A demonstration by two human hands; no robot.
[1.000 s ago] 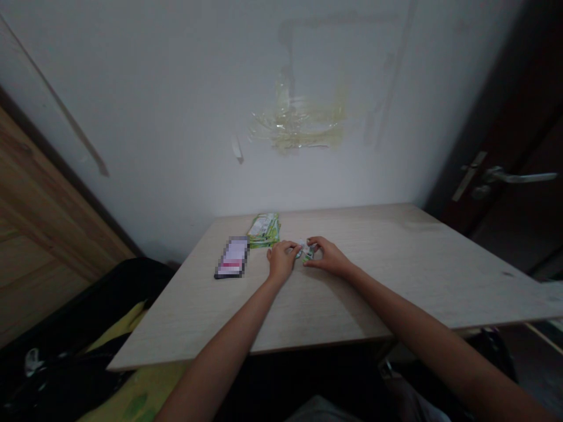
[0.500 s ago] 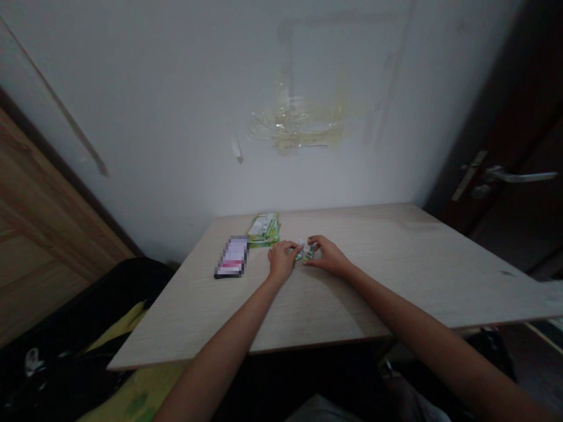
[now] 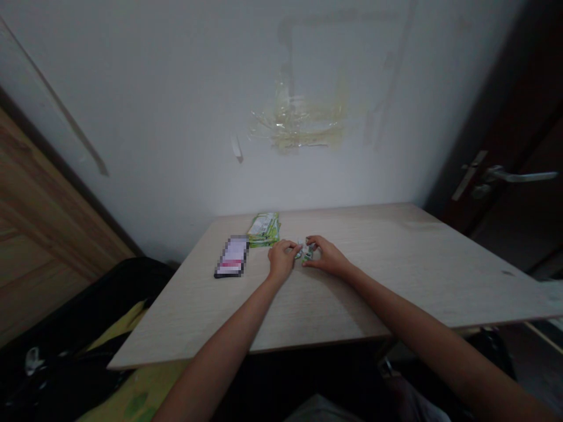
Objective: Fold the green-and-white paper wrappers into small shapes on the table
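No visible shift, handling continues: left hand (image 3: 282,258) and right hand (image 3: 328,255) hold a small green-and-white piece (image 3: 307,252), narrow grips, inside the table (image 3: 396,246)'s back edge.

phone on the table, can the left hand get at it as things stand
Likely yes: the phone lies left of the left hand with nothing visible between, though its fingertips are at the small green-and-white item.

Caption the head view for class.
Left hand and right hand touch a small green-and-white item near stacked green packets.
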